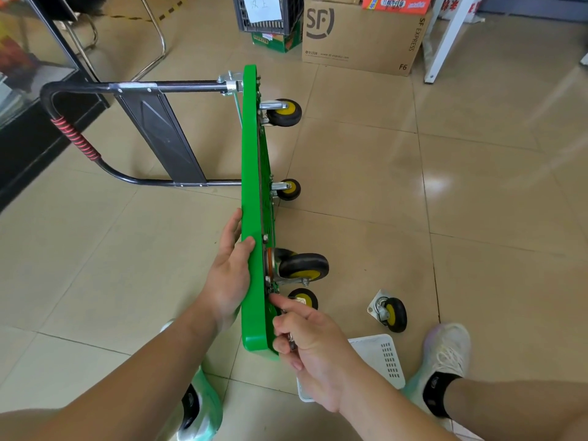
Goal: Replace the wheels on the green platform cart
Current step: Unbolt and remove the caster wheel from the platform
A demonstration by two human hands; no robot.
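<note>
Hands: L point(227, 275) grips edge-stood green cart point(254, 173), R point(308, 342) holds metal tool point(290, 338).

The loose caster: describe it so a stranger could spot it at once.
Find the green platform cart standing on its edge on the tiles. Right of its near end, just beyond the white basket, lies a black-and-yellow caster. Unlike the wheels on the cart, it lies alone, its metal mounting plate bare.
</note>
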